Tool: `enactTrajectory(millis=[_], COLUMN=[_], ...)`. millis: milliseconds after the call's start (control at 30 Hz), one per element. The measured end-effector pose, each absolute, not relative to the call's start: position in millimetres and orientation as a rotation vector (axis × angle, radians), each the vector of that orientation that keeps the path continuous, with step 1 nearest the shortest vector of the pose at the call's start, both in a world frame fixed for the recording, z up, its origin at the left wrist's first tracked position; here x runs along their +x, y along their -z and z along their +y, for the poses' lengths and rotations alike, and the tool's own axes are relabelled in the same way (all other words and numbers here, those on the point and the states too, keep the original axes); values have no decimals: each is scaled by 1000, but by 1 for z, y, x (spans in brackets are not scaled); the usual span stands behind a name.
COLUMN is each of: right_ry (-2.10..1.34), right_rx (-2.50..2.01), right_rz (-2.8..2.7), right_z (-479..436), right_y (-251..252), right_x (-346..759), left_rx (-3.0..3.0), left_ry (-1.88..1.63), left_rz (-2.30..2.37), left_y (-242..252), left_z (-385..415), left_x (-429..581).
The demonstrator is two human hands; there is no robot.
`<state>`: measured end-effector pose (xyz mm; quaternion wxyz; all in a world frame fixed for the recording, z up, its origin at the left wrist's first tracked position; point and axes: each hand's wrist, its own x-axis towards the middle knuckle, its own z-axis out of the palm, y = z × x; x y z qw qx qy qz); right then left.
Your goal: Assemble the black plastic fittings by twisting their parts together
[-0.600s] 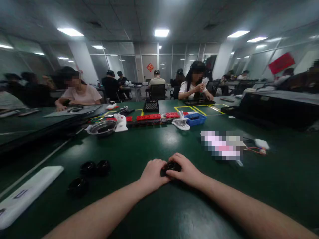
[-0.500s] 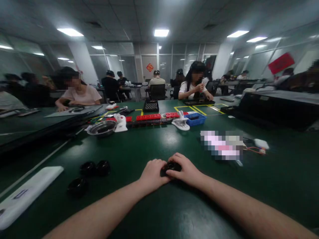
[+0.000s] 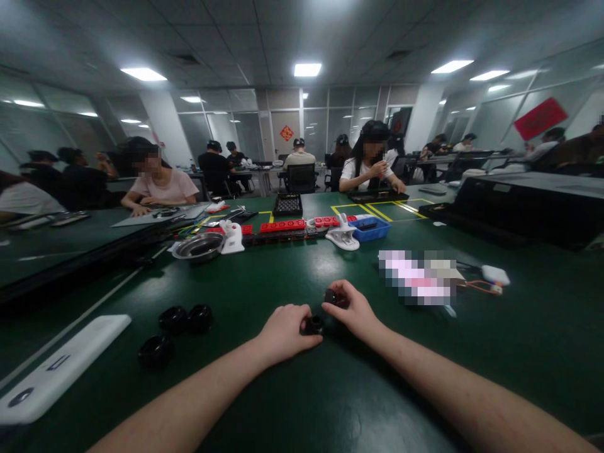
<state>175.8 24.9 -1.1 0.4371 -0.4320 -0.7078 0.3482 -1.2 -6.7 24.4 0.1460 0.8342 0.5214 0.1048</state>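
Note:
Near the middle of the green table, my left hand (image 3: 287, 330) is closed around a round black part (image 3: 315, 325) that rests on the tabletop, its top showing past the fingers. My right hand (image 3: 352, 309) is just to the right and slightly higher, pinching a small dark piece (image 3: 331, 297) between thumb and fingers. A narrow gap lies between the two hands. Out to the left sit three black ring-like cups: one at the back (image 3: 173, 319), one beside it (image 3: 200, 318) and one nearer me (image 3: 156, 351).
A long white casing (image 3: 70, 365) lies at the left. Beyond my hands are a metal bowl (image 3: 198, 257), a white clamp-like stand (image 3: 343, 236), a blue tray (image 3: 372, 233) and a row of red blocks (image 3: 283, 225). A large black box (image 3: 528, 207) stands at the right; co-workers sit across the table.
My right hand has drawn up and away from the black part, with a small dark piece in its fingers. The left hand still holds the round part. The view has shifted slightly.

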Motion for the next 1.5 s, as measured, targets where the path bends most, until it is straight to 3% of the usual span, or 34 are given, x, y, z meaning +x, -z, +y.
enactTrajectory(millis=[267, 633, 833, 1133, 1500], right_ry=[-851, -755, -756, -755, -749], right_rx=[-1023, -981, -1004, -1001, -1015], right_rz=[-1904, -2031, -2047, -2093, -2151], right_z=[18, 9, 8, 7, 6], right_y=[-1, -7, -9, -11, -10], right_x=[175, 176, 175, 176, 176], left_rx=[2075, 1593, 1545, 1756, 1487], left_ry=[-148, -284, -228, -75, -89], left_rz=[1789, 2219, 2488, 2437, 2433], left_y=[-38, -11, -23, -31, -35], left_z=[-34, -85, -96, -97, -98], left_x=[-36, -135, -140, -146, -148])
